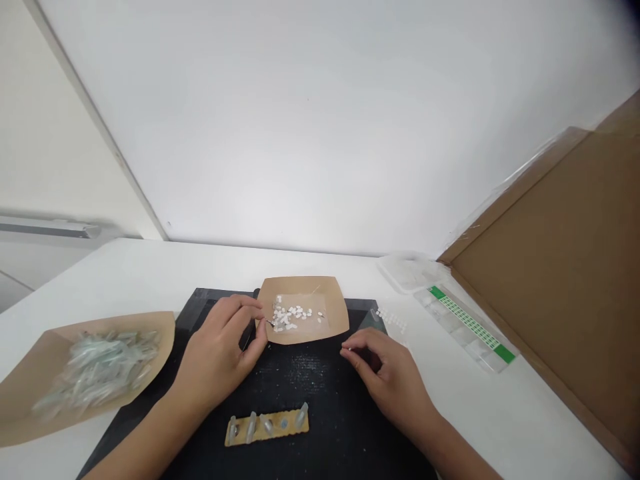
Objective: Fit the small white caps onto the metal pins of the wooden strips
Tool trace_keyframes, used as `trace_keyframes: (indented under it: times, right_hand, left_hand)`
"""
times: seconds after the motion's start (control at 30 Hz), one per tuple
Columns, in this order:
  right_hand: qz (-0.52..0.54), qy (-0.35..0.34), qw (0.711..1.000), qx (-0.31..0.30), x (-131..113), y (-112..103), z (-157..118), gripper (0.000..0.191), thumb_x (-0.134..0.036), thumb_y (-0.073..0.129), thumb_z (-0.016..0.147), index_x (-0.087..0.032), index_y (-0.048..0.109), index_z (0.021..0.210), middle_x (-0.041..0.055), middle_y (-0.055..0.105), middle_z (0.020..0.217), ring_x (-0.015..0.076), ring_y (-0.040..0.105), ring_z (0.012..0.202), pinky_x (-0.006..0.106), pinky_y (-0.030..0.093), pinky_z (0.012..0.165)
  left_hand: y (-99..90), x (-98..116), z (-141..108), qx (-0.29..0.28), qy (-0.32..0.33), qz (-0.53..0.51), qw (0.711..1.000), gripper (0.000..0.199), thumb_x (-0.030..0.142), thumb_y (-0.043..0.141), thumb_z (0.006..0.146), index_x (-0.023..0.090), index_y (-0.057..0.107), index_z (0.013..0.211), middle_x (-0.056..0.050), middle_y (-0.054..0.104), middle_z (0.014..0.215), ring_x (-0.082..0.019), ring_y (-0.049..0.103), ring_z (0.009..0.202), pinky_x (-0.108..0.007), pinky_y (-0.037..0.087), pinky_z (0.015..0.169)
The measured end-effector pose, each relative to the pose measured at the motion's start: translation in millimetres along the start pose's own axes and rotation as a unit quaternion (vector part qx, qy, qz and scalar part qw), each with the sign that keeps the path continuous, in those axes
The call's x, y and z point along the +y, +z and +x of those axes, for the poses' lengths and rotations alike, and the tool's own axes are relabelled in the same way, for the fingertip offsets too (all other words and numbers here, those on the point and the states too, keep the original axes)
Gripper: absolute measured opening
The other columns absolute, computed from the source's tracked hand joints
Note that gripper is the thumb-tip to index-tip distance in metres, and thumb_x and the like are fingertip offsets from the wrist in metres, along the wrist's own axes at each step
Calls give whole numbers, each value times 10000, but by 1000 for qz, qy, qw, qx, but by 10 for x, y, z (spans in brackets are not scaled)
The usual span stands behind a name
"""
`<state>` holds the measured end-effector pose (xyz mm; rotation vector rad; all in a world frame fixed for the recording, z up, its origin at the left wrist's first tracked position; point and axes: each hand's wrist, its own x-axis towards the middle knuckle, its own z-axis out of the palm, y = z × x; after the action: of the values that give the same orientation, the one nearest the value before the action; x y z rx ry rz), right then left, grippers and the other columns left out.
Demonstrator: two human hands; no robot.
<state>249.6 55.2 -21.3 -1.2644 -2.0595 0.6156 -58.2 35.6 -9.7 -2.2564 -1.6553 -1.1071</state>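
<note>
My left hand [225, 343] is closed in a pinch at the left rim of a small brown paper tray [267, 288]. A small, thin, dark piece [271, 323] shows at its fingertips, its kind too small to make out. Inside that tray lie several small white pieces [299, 311]. To the right of the tray, my right hand [387, 370] pinches a tiny white piece [350, 349] between thumb and forefinger. Between my forearms, a tan strip with wavy edges [277, 432] lies on the black mat [320, 393], carrying several clear tube-like pieces and a bluish round spot.
A larger brown paper tray [167, 333] at the left holds a heap of clear plastic pieces [110, 367]. Toward the right are loose white pieces [393, 319], a clear compartment box with a green label [470, 327] and clear plastic [410, 272]. A cardboard panel [565, 267] stands at the right edge.
</note>
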Motion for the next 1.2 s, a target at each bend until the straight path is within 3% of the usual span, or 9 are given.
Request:
trace_keyframes:
  times: [0.2, 0.37, 0.57, 0.8, 1.0, 1.2]
  right_hand:
    - [-5, -34, 999, -25, -47, -1, -11, 116, -281, 640, 1034, -260, 748, 996, 40, 784, 1013, 230, 759, 930, 357, 622, 816]
    - [-9, -59, 998, -23, -47, -4, -16, 122, -278, 626, 1039, -259, 744, 1014, 51, 784, 1023, 230, 763, 928, 358, 640, 812]
    - [-10, -54, 997, -56, -62, 4, -11, 107, -251, 637, 1028, -258, 738, 996, 35, 774, 1005, 217, 755, 910, 345, 620, 791]
    - [2, -52, 996, -73, -47, 14, -31, 92, -232, 650, 1023, -252, 735, 992, 26, 761, 993, 209, 741, 903, 342, 592, 798]
    - [4, -55, 995, -87, -41, 21, -51, 90, -225, 656, 1025, -254, 739, 1006, 23, 755, 1004, 198, 733, 905, 329, 573, 793]
    - [-1, -59, 993, -105, -39, 30, -63, 81, -213, 667, 1012, -254, 737, 1011, 27, 753, 1003, 198, 732, 912, 322, 571, 806]
  left_hand:
    - [-111, -159, 15, -15, -91, 139, 986, 119, 258, 538, 1022, 205, 628, 967, -87, 695, 995, -288, 639, 970, -416, 512, 879]
    - [-165, -278, 11, -64, -118, 243, 961, 176, 249, 523, 1006, 191, 645, 892, -111, 688, 963, -324, 613, 944, -426, 493, 797]
    - [-145, -311, -12, -122, -127, 291, 940, 273, 240, 485, 1024, 170, 677, 843, -136, 675, 896, -355, 623, 933, -439, 488, 786]
    - [-116, -334, -23, -144, -125, 276, 942, 243, 238, 503, 1011, 175, 667, 843, -125, 700, 861, -349, 641, 918, -430, 480, 789]
    - [-122, -207, 33, -141, -155, 152, 966, 182, 303, 510, 1007, 214, 629, 902, -62, 733, 941, -265, 667, 919, -341, 440, 719]
    - [-147, -119, 87, -202, -220, 140, 944, 182, 339, 529, 975, 220, 626, 877, -46, 737, 951, -243, 683, 863, -318, 390, 666]
